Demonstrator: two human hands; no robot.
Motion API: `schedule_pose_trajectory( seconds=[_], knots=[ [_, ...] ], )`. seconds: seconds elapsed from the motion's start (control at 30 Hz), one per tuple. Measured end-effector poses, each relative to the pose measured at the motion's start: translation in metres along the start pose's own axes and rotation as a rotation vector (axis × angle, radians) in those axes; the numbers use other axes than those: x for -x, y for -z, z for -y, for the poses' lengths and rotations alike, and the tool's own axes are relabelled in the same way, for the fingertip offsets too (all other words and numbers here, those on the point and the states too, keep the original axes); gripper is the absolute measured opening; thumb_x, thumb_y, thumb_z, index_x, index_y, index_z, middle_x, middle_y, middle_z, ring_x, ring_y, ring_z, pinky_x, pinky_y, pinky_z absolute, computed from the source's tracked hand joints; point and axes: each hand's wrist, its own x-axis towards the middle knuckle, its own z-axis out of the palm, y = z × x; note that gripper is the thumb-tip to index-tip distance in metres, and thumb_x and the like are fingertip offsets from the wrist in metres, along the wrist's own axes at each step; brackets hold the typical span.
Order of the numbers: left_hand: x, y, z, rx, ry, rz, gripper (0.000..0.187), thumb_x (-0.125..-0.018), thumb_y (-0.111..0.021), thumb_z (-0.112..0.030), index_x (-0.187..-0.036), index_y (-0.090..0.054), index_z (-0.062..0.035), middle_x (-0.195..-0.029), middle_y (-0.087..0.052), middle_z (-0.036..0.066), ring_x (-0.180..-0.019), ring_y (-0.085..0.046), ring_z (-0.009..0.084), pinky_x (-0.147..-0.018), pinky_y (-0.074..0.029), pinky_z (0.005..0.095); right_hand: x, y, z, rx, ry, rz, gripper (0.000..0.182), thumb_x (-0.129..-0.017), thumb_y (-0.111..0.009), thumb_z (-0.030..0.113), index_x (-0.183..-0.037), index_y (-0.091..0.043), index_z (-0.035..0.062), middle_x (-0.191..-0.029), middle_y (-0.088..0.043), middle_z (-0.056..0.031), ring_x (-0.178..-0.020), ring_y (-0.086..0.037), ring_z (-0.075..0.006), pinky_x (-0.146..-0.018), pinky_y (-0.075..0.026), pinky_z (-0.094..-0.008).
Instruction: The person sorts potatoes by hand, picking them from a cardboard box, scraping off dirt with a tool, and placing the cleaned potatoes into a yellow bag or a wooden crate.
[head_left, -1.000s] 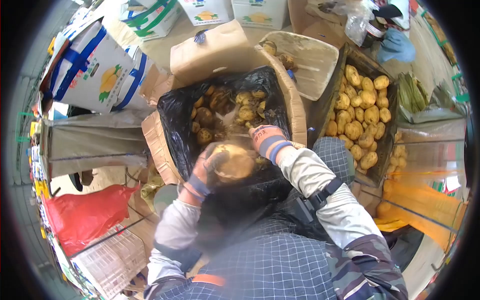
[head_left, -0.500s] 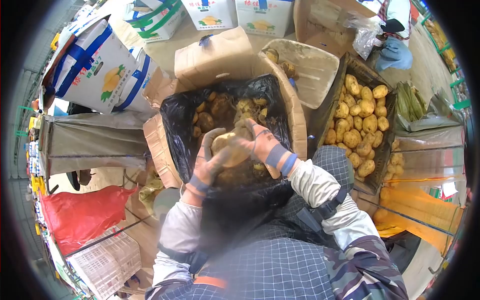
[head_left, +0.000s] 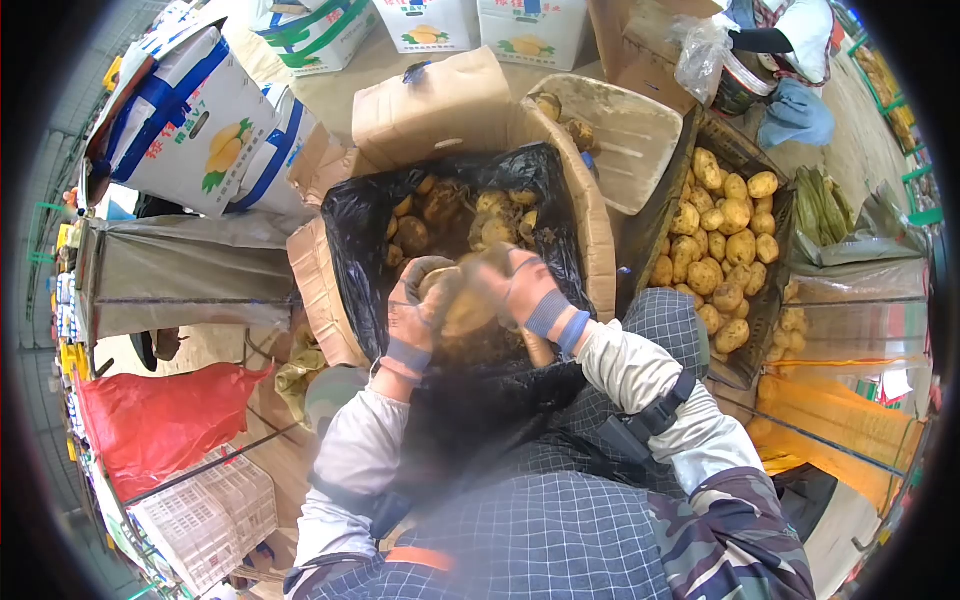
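Note:
Both of my hands wear orange-and-grey gloves and meet over a cardboard box [head_left: 582, 215] lined with a black plastic bag [head_left: 355, 230]. My left hand [head_left: 412, 312] is curled round a potato [head_left: 440, 284]. My right hand [head_left: 532, 290] is close against it from the other side, its fingers smeared by motion. Directly below the hands, a pale tan patch inside the box is blurred. Soil-covered potatoes [head_left: 492, 218] lie in the far part of the lined box, with several more along its left side.
A dark crate [head_left: 668, 172] full of potatoes [head_left: 738, 245] stands to the right. A dirty beige tub [head_left: 630, 150] lies behind the box, with a few potatoes at its left end. White printed cartons [head_left: 215, 130] stand left and behind. At the upper right another person's sleeve [head_left: 800, 30] shows.
My hands have drawn closer together, and my left hand has shifted a little right. The potato, plainer before, is now mostly covered by fingers. The other person's arm has come further into view.

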Motion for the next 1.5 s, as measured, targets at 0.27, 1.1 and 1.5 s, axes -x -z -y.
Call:
schedule_pose_trajectory(
  seconds=[0.27, 1.1, 1.5],
  knots=[
    [0.005, 0.001, -0.026, 0.158, -0.232, 0.059, 0.058, -0.08, -0.08, -0.023, -0.127, -0.055, -0.0001, -0.12, -0.063, 0.01, -0.113, -0.062, 0.0204, -0.097, -0.051, 0.0325, -0.012, 0.024, 0.01, 0.347, -0.115, -0.26, 0.08, -0.087, -0.07, 0.06, -0.135, -0.053, -0.001, -0.127, -0.063, -0.0291, -0.121, -0.059, -0.0412, -0.103, -0.046, -0.0441],
    [-0.016, 0.019, -0.025, 0.228, -0.161, -0.165, 0.05, -0.098, -0.056, -0.028, -0.14, -0.052, -0.0001, -0.132, -0.06, 0.011, -0.119, -0.057, 0.0192, -0.105, -0.043, 0.0336, 0.02, 0.024, 0.052, -0.77, -0.182, 0.261, 0.061, -0.099, -0.048, 0.059, -0.136, -0.053, 0.0113, -0.078, -0.066, -0.0127, -0.046, -0.051, -0.013, -0.043, -0.044, -0.0299],
    [-0.01, 0.019, -0.048, 0.173, 0.004, 0.128, 0.048, -0.09, -0.069, -0.011, -0.135, -0.058, -0.0006, -0.122, -0.065, 0.008, -0.112, -0.059, 0.014, -0.098, -0.048, 0.029, 0.02, 0.017, 0.04, -0.688, -0.012, 0.231, 0.044, -0.101, -0.055, 0.044, -0.131, -0.063, 0.0121, -0.104, -0.069, -0.0081, -0.061, -0.062, -0.0094, -0.047, -0.05, -0.0225]
  ],
)
